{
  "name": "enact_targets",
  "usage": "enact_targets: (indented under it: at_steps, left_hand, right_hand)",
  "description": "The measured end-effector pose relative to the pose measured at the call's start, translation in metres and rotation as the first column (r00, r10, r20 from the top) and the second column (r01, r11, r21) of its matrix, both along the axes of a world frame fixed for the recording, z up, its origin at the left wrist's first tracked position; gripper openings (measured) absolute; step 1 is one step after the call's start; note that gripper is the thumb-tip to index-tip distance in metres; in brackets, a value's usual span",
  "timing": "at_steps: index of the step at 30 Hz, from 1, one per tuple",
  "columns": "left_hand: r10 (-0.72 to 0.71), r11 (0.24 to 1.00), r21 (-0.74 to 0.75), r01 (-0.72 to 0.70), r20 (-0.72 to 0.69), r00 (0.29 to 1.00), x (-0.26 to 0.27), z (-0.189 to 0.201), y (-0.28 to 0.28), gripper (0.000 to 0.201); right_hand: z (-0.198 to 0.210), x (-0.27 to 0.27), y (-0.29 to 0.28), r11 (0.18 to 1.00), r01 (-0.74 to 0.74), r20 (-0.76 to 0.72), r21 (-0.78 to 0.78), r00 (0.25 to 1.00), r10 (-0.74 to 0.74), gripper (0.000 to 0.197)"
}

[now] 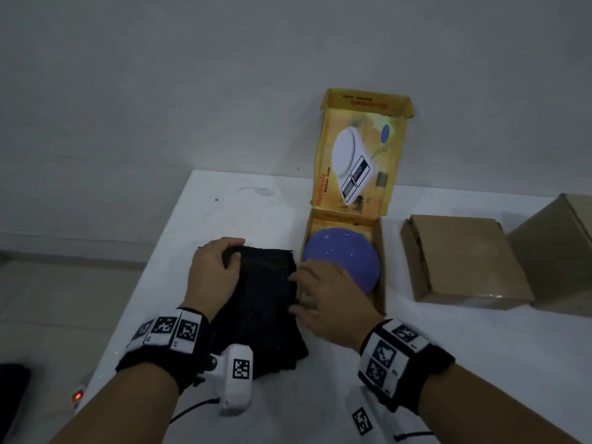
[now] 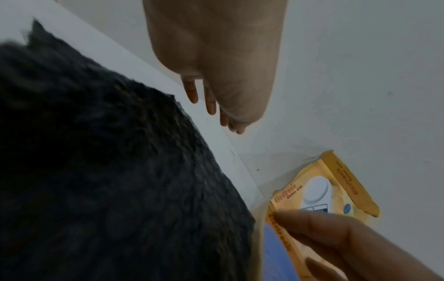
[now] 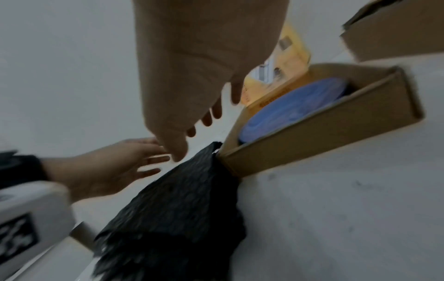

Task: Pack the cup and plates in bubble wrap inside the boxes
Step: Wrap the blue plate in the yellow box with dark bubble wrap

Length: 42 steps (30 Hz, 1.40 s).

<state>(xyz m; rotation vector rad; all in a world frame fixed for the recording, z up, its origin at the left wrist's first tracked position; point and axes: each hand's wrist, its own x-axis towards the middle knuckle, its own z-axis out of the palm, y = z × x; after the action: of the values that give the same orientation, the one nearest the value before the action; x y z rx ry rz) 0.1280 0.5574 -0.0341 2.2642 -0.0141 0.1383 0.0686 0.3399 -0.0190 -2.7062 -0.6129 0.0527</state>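
Note:
A blue plate (image 1: pixel 346 254) (image 3: pixel 293 106) lies in the open yellow kitchen-scale box (image 1: pixel 380 267) (image 3: pixel 324 129), whose lid (image 1: pixel 355 155) stands up against the wall. Left of the box lies a stack of black bubble wrap (image 1: pixel 262 299) (image 2: pixel 96 171) (image 3: pixel 173 209). My left hand (image 1: pixel 232 249) (image 3: pixel 149 161) rests on the stack's far left corner, fingers straight over its far edge. My right hand (image 1: pixel 298 290) (image 3: pixel 204 117) reaches across the box's left wall, its extended fingers at the wrap's right edge. No cup is in view.
Two plain brown cartons (image 1: pixel 464 261) (image 1: pixel 557 251) stand on the white table (image 1: pixel 480 363) to the right of the yellow box. The table's left edge runs diagonally close beside my left arm. A small device with a red light (image 1: pixel 78 395) sits low at the left.

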Motion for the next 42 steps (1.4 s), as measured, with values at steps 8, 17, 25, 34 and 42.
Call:
enact_targets:
  at_steps: [8, 17, 25, 34, 42]
  left_hand:
    - [-0.041, 0.999, -0.003, 0.041, -0.122, 0.992, 0.012, -0.016, 0.031, 0.026]
    - [-0.041, 0.998, 0.043, 0.050, -0.197, 0.980, 0.027, -0.034, 0.036, 0.031]
    - [-0.070, 0.993, 0.067, 0.095, -0.308, 0.949, 0.025, -0.031, 0.031, 0.064]
    - [-0.241, 0.953, 0.007, 0.304, -0.592, 0.769, 0.019, -0.006, 0.013, 0.029]
    - [-0.199, 0.887, 0.178, 0.426, -0.685, 0.701, 0.016, -0.001, 0.012, 0.024]
  right_hand:
    - [-0.027, 0.002, 0.064, 0.982, -0.185, -0.128, -0.038, 0.976, 0.179, 0.039]
    - [-0.006, 0.013, 0.047, 0.860, 0.192, -0.156, 0.472, 0.979, -0.133, 0.019]
    - [0.006, 0.027, 0.009, 0.782, 0.374, -0.348, 0.498, 0.913, -0.214, 0.017]
    - [0.009, 0.003, 0.003, 0.995, -0.060, -0.202, 0.080, 0.976, 0.075, 0.040]
    - [0.005, -0.014, 0.004, 0.987, 0.007, -0.175, 0.161, 0.984, 0.021, 0.013]
